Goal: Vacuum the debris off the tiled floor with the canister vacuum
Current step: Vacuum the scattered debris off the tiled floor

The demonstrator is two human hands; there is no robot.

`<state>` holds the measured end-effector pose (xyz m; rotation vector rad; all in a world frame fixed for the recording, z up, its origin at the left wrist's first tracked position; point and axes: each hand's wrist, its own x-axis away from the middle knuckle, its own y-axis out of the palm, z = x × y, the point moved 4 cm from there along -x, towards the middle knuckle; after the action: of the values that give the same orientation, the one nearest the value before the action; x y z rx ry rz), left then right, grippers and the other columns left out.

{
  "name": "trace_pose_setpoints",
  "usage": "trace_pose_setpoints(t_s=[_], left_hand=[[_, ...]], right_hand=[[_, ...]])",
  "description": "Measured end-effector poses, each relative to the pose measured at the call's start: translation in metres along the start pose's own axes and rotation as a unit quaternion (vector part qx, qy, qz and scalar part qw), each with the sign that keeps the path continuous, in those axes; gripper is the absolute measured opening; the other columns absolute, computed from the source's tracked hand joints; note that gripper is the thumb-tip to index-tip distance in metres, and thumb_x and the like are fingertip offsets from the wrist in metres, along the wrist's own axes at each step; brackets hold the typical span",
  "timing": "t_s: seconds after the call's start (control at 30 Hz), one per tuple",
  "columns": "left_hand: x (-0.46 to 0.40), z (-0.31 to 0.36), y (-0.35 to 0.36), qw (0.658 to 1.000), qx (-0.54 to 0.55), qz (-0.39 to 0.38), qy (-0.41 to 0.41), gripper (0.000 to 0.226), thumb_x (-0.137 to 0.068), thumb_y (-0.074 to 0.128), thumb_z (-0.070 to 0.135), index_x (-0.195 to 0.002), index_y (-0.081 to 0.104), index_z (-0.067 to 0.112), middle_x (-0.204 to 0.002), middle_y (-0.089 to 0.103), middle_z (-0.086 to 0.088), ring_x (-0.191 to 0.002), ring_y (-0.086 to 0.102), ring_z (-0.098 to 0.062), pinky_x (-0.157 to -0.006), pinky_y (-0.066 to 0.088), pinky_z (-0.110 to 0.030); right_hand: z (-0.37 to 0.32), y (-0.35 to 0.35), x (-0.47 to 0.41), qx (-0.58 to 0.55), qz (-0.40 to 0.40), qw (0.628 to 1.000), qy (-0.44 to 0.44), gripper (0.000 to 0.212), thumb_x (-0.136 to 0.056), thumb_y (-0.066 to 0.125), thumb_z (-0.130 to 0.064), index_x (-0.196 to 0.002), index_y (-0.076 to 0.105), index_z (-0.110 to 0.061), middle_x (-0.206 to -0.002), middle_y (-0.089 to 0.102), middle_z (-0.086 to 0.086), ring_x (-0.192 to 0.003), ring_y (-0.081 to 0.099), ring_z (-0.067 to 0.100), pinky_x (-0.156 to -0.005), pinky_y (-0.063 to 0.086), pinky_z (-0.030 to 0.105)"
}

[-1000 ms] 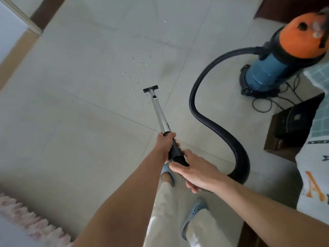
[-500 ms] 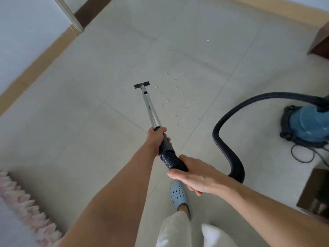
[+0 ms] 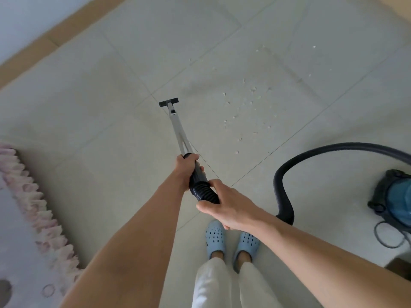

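In the head view, half a second on, my nozzle (image 3: 168, 102) had slid off to the left of the debris (image 3: 243, 112), which now lay scattered to its right, still unswept; I judged the next stroke had to swing back across it. My left hand (image 3: 186, 166) clenched the smooth black cuff below the shiny metal wand (image 3: 178, 132), and my right hand (image 3: 231, 207) gripped the ribbed black hose (image 3: 283, 196). The blue canister vacuum (image 3: 394, 201) stood at the right on the matte, pale tiled floor (image 3: 111, 107). A fluffy pink-fringed rug (image 3: 33, 207) lay left.
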<state>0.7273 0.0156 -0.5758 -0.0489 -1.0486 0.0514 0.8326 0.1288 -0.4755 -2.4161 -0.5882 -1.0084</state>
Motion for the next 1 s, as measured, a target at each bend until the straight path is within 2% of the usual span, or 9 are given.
trace_pose_setpoints(t_s=[0.13, 0.23, 0.4, 0.5, 0.77, 1.0], left_hand=[[-0.007, -0.016, -0.021, 0.999, 0.033, 0.025, -0.020, 0.021, -0.094, 0.055, 0.012, -0.110, 0.044, 0.004, -0.075, 0.050, -0.013, -0.052, 0.052, -0.022, -0.041, 0.049, -0.026], [-0.012, -0.025, -0.036, 0.996, 0.073, 0.034, -0.034, 0.018, -0.095, 0.054, 0.012, -0.107, 0.044, 0.005, -0.069, 0.049, -0.011, -0.051, 0.050, -0.022, -0.041, 0.048, -0.024], [-0.024, -0.033, -0.053, 0.991, 0.123, 0.042, -0.045, 0.014, -0.096, 0.053, 0.013, -0.087, 0.046, 0.005, -0.062, 0.049, -0.009, -0.045, 0.049, -0.020, -0.040, 0.047, -0.023], [-0.031, -0.036, -0.055, 0.984, 0.169, 0.039, -0.045, 0.015, -0.096, 0.053, 0.012, -0.083, 0.045, 0.007, -0.063, 0.048, -0.007, -0.047, 0.049, -0.018, -0.042, 0.047, -0.022], [-0.029, -0.042, -0.034, 0.977, 0.204, 0.041, -0.048, 0.018, -0.095, 0.054, 0.012, -0.081, 0.045, 0.007, -0.056, 0.050, -0.007, -0.044, 0.050, -0.019, -0.044, 0.047, -0.024], [-0.010, -0.035, 0.005, 0.954, 0.293, 0.006, -0.063, 0.022, -0.096, 0.052, 0.014, -0.076, 0.043, 0.008, -0.055, 0.047, -0.006, -0.041, 0.047, -0.018, -0.045, 0.046, -0.023]], right_hand=[[-0.002, 0.010, -0.013, 0.064, -0.002, 0.998, -0.001, 0.049, -0.092, 0.055, -0.049, -0.132, 0.045, -0.023, -0.095, 0.067, 0.005, -0.068, 0.061, 0.023, -0.074, 0.059, 0.044], [-0.006, 0.019, -0.024, 0.099, -0.005, 0.995, -0.005, 0.046, -0.093, 0.054, -0.047, -0.131, 0.046, -0.023, -0.098, 0.067, 0.003, -0.080, 0.067, 0.026, -0.077, 0.059, 0.043], [-0.013, 0.029, -0.042, 0.169, 0.009, 0.985, -0.026, 0.038, -0.095, 0.053, -0.042, -0.125, 0.048, -0.019, -0.094, 0.063, 0.000, -0.085, 0.064, 0.026, -0.069, 0.048, 0.035], [-0.017, 0.029, -0.049, 0.212, 0.028, 0.976, -0.046, 0.036, -0.096, 0.052, -0.040, -0.122, 0.048, -0.016, -0.088, 0.057, -0.001, -0.080, 0.058, 0.025, -0.066, 0.040, 0.034], [-0.007, 0.013, -0.046, 0.238, 0.025, 0.970, -0.036, 0.034, -0.093, 0.053, -0.039, -0.120, 0.050, -0.019, -0.091, 0.062, 0.000, -0.081, 0.060, 0.025, -0.069, 0.044, 0.034], [-0.011, -0.028, -0.024, 0.320, 0.056, 0.944, -0.052, 0.030, -0.093, 0.055, -0.038, -0.116, 0.050, -0.019, -0.084, 0.060, -0.002, -0.070, 0.059, 0.022, -0.060, 0.040, 0.031]])
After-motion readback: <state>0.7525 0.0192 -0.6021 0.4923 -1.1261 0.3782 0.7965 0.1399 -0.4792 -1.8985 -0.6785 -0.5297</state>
